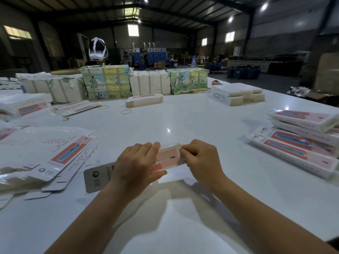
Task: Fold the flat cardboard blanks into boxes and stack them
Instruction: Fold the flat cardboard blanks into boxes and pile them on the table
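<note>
A long narrow box (166, 158), white with a pink-and-red printed face, is held just above the white table (183, 121) in front of me. My left hand (136, 165) grips its middle, fingers over the top and thumb underneath. My right hand (199, 158) pinches the flap at its right end. The box's grey hang-tab end sticks out left of my left hand. Flat blanks (55, 154) lie in a spread heap at the left. Folded boxes (300, 140) are stacked at the right.
Wrapped bundles (106, 83) line the far side of the table, with a white bundle pile (238, 94) at the far right. Rubber bands (126, 112) lie loose in the middle. A white headset (97, 49) hangs behind the bundles. Warehouse floor lies beyond.
</note>
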Demonstrator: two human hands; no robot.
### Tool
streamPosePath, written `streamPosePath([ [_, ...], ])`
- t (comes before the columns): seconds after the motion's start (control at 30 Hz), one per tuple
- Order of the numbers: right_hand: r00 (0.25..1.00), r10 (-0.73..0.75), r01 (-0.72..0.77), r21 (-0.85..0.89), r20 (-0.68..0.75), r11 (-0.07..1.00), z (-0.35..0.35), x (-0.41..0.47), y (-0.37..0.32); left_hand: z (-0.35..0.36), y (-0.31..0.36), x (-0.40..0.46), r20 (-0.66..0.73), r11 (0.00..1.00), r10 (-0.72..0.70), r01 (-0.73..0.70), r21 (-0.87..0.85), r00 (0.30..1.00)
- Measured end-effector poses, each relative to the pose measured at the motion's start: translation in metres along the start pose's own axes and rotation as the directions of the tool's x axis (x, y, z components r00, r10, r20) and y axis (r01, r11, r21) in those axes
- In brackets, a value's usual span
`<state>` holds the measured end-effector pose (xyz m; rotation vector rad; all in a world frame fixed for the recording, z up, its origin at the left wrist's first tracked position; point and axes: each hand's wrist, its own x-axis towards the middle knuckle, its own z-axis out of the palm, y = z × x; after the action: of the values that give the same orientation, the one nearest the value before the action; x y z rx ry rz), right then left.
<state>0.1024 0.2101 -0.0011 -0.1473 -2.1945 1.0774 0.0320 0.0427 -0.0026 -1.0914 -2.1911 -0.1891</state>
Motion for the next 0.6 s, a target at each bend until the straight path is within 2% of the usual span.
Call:
streamPosePath([
  [0.1, 0.997, -0.059, 0.061, -0.036, 0.042, 0.998, 0.002, -0.002, -0.004, 0.0, 0.006, 0.002, -0.006, 0.998, -0.053, 0.053, 0.017, 0.999],
  [0.27, 0.981, -0.193, 0.18, -0.254, -0.027, 0.95, 0.013, -0.01, -0.01, 0.001, 0.011, 0.001, -0.019, 0.994, -0.112, 0.112, 0.01, 0.994],
  [0.33, 0.975, -0.221, 0.203, -0.29, -0.031, 0.935, 0.014, -0.011, -0.01, 0.001, 0.013, 0.001, -0.02, 0.992, -0.125, 0.126, 0.019, 0.992],
  [0.5, 0.99, -0.119, 0.112, -0.092, -0.074, 0.989, 0.01, -0.006, -0.008, -0.001, 0.011, 0.002, -0.021, 0.994, -0.104, 0.105, 0.023, 0.994],
  [0.6, 0.983, -0.173, 0.163, -0.128, -0.069, 0.978, 0.013, -0.006, -0.007, -0.001, 0.011, 0.002, -0.017, 0.996, -0.085, 0.085, 0.023, 0.996],
])
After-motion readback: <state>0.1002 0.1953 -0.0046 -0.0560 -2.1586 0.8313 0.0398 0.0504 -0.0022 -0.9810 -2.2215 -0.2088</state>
